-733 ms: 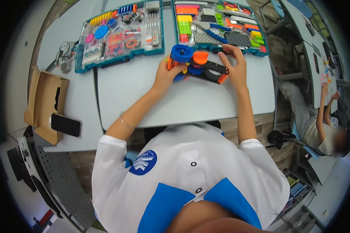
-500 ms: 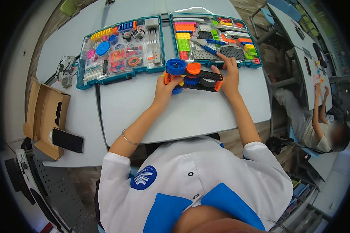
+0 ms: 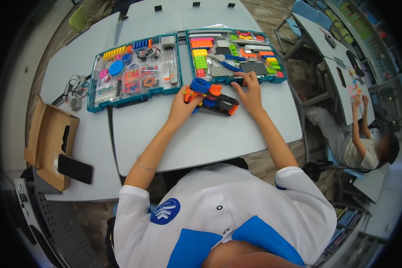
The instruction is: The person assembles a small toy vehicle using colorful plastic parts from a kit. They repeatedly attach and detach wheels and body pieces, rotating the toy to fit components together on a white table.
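Observation:
My left hand [image 3: 182, 108] is closed around the left end of a toy building-set model [image 3: 219, 106]. The model has black beams, orange pieces, a blue wheel [image 3: 200, 85] and blue gears; its right end tilts down toward me, just above the table. My right hand [image 3: 250, 94] is apart from the model, at the front edge of the right parts case [image 3: 266, 81]. Its thumb and index finger are spread, with the index fingertip close to the blue handle of a pair of pliers [image 3: 230, 66] lying on that case. Whether it touches the handle, I cannot tell.
A second teal parts case [image 3: 134, 99] stands open on the left, full of small pieces. Farther left are a cardboard box [image 3: 49, 134], a phone [image 3: 75, 169] and a grey cabled part [image 3: 75, 102]. Another person [image 3: 366, 147] sits at a table on the right.
My right hand has come away from the model's right end, which has dropped and turned toward me. My left hand keeps its hold. The whole view has shifted slightly.

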`<state>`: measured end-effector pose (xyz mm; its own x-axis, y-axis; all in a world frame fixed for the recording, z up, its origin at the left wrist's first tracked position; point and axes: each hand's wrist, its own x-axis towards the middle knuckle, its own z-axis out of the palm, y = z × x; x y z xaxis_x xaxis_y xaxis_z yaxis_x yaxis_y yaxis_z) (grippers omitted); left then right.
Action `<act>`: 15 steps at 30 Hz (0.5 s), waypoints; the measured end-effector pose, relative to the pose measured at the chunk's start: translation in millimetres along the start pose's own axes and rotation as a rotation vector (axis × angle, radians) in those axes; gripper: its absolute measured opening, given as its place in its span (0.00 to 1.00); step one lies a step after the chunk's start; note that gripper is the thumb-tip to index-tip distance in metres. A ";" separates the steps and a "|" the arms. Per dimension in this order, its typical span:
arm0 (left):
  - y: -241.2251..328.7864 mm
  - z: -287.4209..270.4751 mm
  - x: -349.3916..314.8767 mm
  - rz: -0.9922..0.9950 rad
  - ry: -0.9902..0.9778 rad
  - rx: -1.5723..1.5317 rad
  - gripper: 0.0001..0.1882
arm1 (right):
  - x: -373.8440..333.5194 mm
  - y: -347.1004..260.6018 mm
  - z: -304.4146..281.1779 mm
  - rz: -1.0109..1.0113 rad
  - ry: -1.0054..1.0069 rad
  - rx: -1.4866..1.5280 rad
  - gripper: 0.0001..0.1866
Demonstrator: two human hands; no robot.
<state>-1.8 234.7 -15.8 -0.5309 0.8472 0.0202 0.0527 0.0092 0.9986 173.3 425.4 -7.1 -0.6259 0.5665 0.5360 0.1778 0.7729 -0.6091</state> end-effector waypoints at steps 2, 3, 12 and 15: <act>7.4 -1.1 -1.8 -0.026 0.009 0.160 0.19 | -0.1 1.7 1.4 -0.026 0.014 -0.003 0.16; 6.9 -2.0 -3.7 0.013 0.027 0.257 0.20 | -0.4 1.7 2.5 -0.027 0.017 -0.005 0.16; 8.6 -3.6 -10.5 0.104 0.156 0.530 0.27 | 7.2 20.4 -20.5 -0.058 0.289 -0.233 0.18; 18.6 -3.2 -12.4 0.078 0.146 0.516 0.30 | 10.1 68.9 -42.1 0.061 0.504 -0.296 0.22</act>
<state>3.1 222.6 2.7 -0.6193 0.7731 0.1367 0.4854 0.2402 0.8407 211.2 496.4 -19.0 -0.1825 0.6225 0.7610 0.4519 0.7406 -0.4974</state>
